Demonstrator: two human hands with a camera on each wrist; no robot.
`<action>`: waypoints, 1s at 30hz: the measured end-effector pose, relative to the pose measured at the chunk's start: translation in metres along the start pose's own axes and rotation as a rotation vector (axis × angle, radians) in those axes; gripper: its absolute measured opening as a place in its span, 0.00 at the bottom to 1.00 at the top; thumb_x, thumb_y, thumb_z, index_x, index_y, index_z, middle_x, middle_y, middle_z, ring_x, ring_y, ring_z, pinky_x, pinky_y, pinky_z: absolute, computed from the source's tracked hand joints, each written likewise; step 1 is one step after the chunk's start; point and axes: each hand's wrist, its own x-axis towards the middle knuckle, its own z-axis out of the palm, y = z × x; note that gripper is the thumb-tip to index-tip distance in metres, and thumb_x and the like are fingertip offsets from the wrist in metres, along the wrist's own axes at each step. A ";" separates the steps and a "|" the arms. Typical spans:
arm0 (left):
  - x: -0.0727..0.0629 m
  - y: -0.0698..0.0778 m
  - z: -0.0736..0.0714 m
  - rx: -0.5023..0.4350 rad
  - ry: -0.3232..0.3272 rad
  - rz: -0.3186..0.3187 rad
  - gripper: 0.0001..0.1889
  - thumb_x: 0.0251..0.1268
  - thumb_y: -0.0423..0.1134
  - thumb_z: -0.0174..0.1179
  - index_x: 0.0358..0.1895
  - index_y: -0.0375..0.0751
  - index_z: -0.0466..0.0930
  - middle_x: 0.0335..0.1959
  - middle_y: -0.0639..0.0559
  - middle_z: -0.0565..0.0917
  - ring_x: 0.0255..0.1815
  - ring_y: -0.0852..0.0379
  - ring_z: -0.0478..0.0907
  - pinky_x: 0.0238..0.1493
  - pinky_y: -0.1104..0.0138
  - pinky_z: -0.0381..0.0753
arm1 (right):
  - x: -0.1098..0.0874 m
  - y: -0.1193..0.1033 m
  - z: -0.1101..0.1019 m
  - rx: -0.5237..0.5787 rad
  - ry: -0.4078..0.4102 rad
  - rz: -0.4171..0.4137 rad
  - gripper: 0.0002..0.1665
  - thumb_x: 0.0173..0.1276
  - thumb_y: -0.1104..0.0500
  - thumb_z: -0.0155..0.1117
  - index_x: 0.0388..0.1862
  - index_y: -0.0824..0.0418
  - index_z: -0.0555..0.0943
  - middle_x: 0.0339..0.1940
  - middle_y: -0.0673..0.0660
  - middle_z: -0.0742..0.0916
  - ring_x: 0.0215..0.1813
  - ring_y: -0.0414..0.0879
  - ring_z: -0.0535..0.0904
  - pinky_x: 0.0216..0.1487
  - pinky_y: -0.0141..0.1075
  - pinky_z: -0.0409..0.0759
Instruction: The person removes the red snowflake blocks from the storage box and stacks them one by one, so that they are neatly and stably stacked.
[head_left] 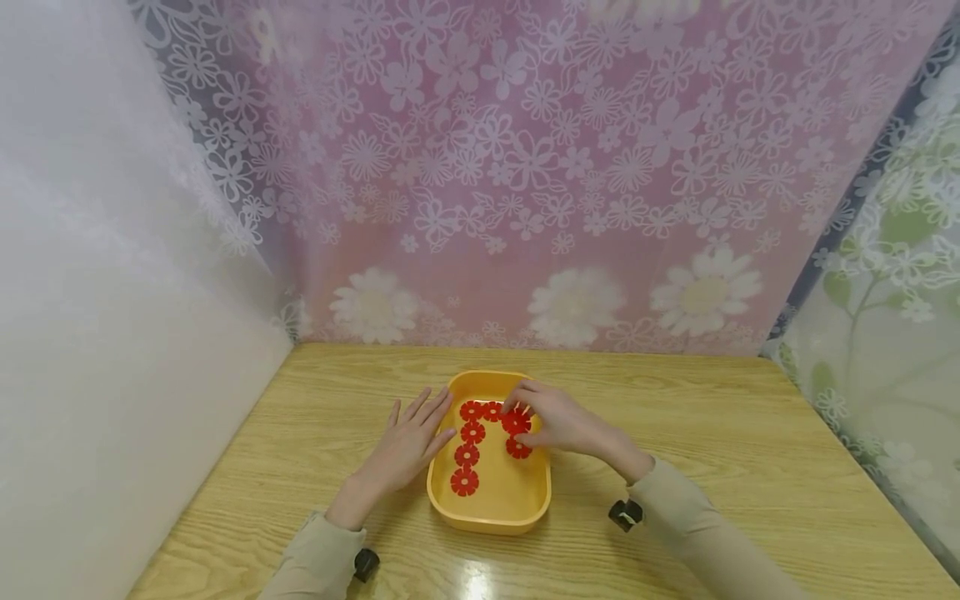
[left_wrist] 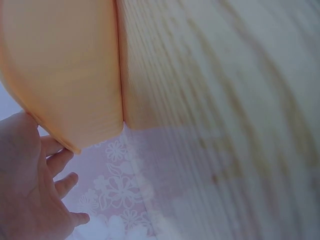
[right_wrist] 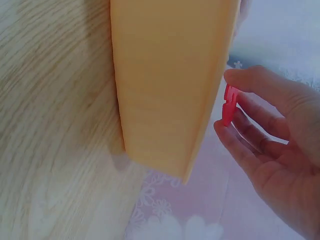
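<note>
A yellow, rounded-rectangular plastic tray (head_left: 487,527) sits on a wood-grain table (head_left: 637,558). Over the tray's far right part, the right hand (head_left: 564,419) pinches a red, flower-shaped plastic disc with notched edges (right_wrist: 229,106); its thumb and a finger meet opposite edges of the disc, and the right wrist view shows the piece edge-on between those tips. Six matching red discs (head_left: 467,455) lie inside the tray: four in a column along its left side, one beside that column at its far end, and one on its right side, close to the right thumb. The left hand (head_left: 407,443) lies at the tray's left rim, fingers spread and touching it, away from the pinched disc. Behind the tray hangs a pink curtain with white flowers (head_left: 480,167).
</note>
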 end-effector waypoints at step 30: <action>0.000 0.001 0.000 -0.021 0.004 -0.001 0.32 0.82 0.54 0.45 0.80 0.42 0.57 0.81 0.49 0.59 0.82 0.43 0.50 0.75 0.33 0.43 | -0.074 0.056 -0.036 -0.036 0.188 0.146 0.21 0.59 0.65 0.78 0.52 0.65 0.83 0.47 0.57 0.84 0.46 0.53 0.85 0.46 0.45 0.86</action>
